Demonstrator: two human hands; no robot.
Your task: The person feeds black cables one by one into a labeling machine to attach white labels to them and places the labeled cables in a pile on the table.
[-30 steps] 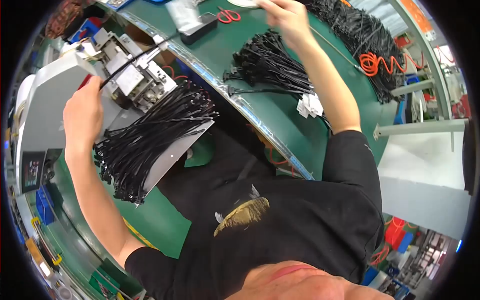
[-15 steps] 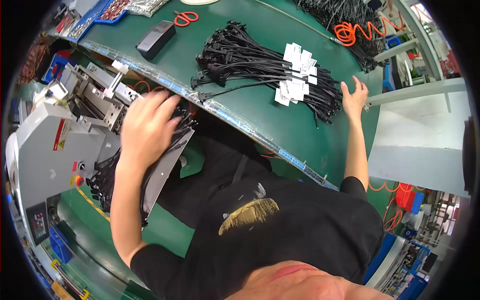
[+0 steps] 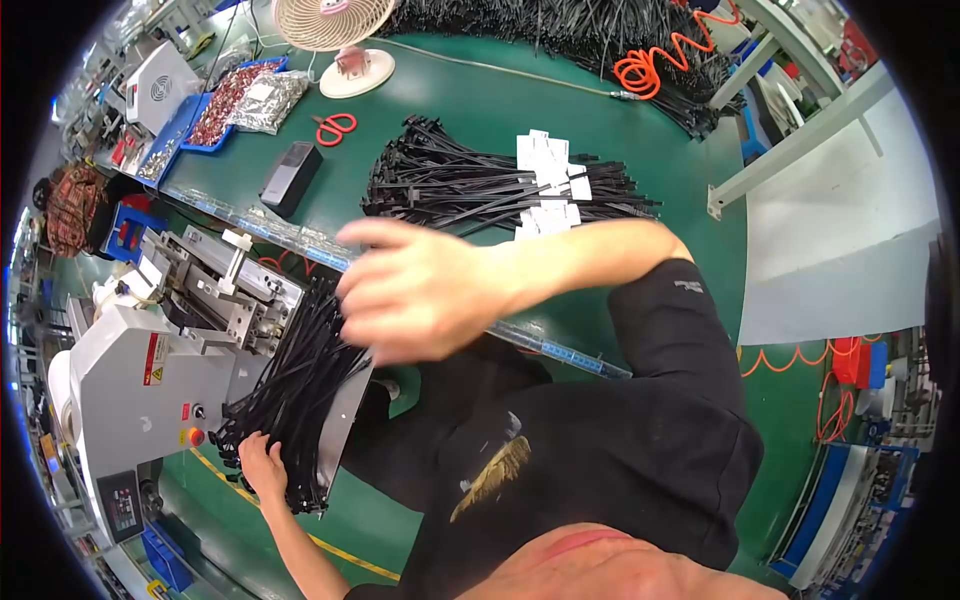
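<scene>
A loose heap of black cable ties [image 3: 300, 365] lies across the grey tray [image 3: 345, 420] beside the machine. At the heap's near end, my left hand [image 3: 262, 468] rests against the tie heads with its fingers apart. My right hand [image 3: 425, 295] reaches across my body, over the bench edge and close to the heap's far end. Motion blurs its fingers, but the thumb stands away from them and nothing shows in the hand. On the green bench lies a second bundle of black cable ties [image 3: 450, 185], with white paper labels [image 3: 543, 160] around it.
The machine [image 3: 150, 390] with its emergency button stands at the left. On the bench are a black box [image 3: 292, 178], red-handled scissors [image 3: 335, 128], a fan [image 3: 358, 72], a blue parts tray [image 3: 225, 115] and a coiled orange hose [image 3: 640, 75]. A metal post [image 3: 760, 165] rises at the right.
My right hand has left the far end of the labelled bundle and swung left across the bench. My left hand has drawn back from the heap's far end to its near end. The view has shifted.
</scene>
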